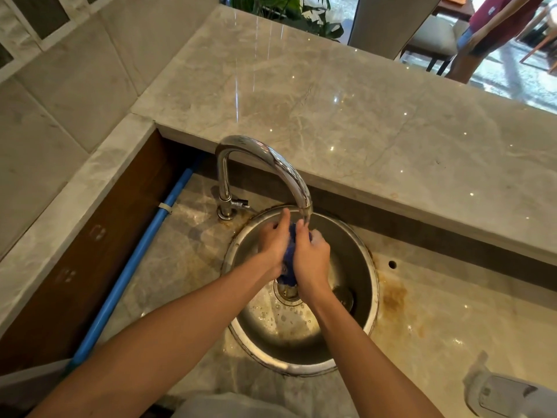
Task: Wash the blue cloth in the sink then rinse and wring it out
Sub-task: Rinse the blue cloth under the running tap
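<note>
dark blue cloth — bunched up, wet — held above the round steel sink, under its spout.

Left hand and right hand grip blue cloth over sink

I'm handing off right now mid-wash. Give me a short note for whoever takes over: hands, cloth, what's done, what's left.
Left hand and right hand: both have a grip on the blue cloth, bunched between them.
Cloth is over the round sink, just below the faucet spout, above the drain.
Done: cloth in the sink, washing under way; suds in the basin.
Left: finish washing, rinse, wring out.
</note>
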